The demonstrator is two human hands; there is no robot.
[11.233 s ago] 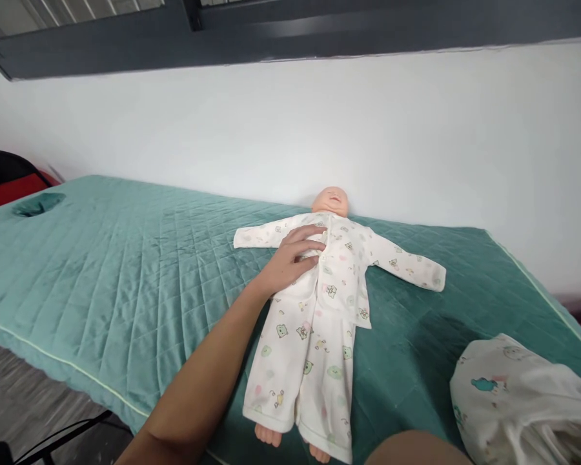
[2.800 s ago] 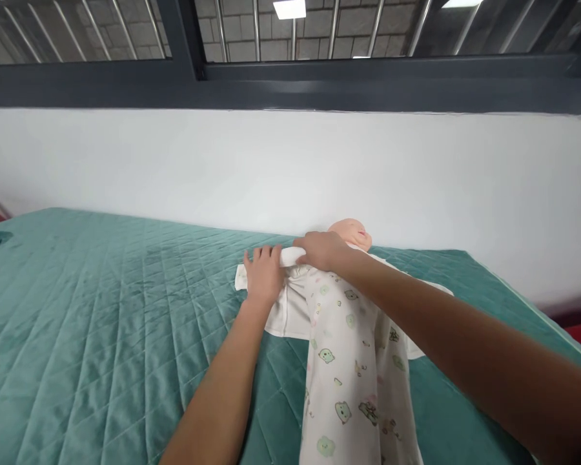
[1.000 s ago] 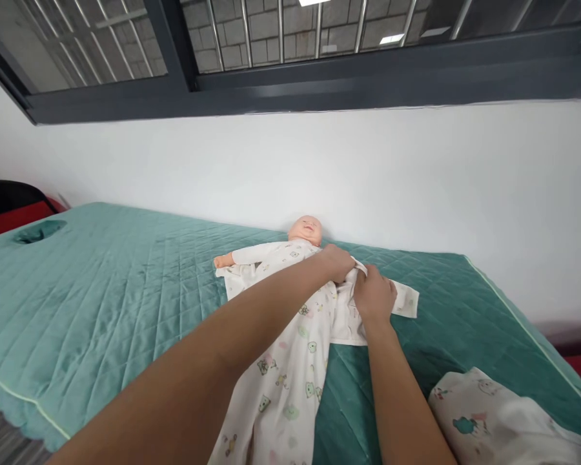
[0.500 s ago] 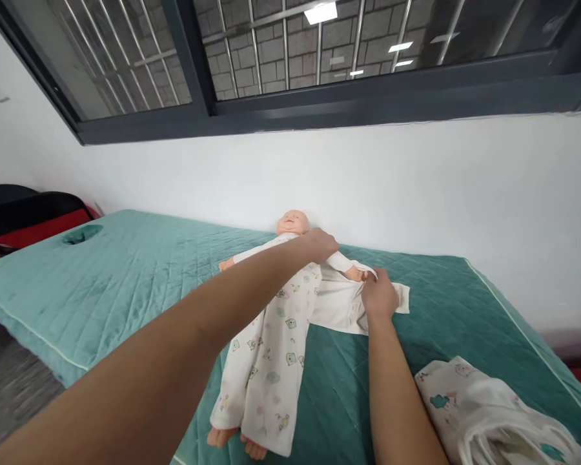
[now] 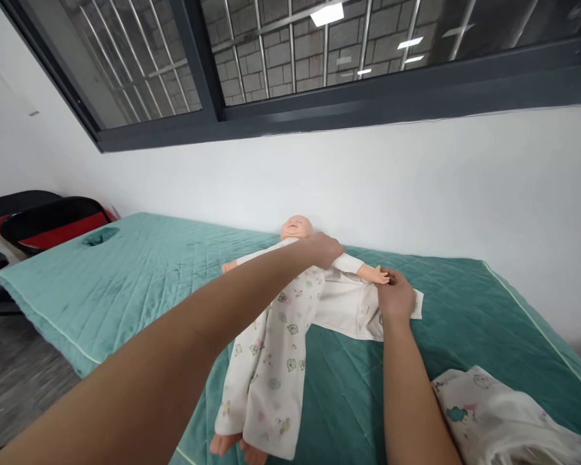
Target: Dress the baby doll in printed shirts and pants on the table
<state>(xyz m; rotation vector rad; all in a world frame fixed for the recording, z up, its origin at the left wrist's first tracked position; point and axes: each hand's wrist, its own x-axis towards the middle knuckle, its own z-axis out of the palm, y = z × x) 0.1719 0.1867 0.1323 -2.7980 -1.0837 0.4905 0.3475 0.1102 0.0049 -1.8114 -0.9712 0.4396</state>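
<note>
A baby doll (image 5: 297, 227) lies on its back in a white long-sleeved top and printed white leg clothing (image 5: 275, 374). My left hand (image 5: 326, 250) is closed around the doll's upper arm at the white sleeve (image 5: 347, 262); its fingertips are partly hidden. Beyond the sleeve, the doll's forearm and hand (image 5: 375, 274) are bare. My right hand (image 5: 397, 294) has its fingers closed at the doll's fingertips. Spread beneath that arm is a white garment (image 5: 343, 303), partly covered by my right hand. My left forearm crosses over the doll's chest.
A green quilted cover (image 5: 184, 258) lies under everything, with a hole (image 5: 101, 236) at its left end. A crumpled printed white cloth (image 5: 503, 413) is at lower right. Behind are a white wall and a barred window (image 5: 290, 58). Black and red chairs (image 5: 58, 226) stand at left.
My right hand has moved slightly right, and the cloth edge it held near the doll's hand is no longer visible there. The doll's arm is straighter, with its forearm more exposed.
</note>
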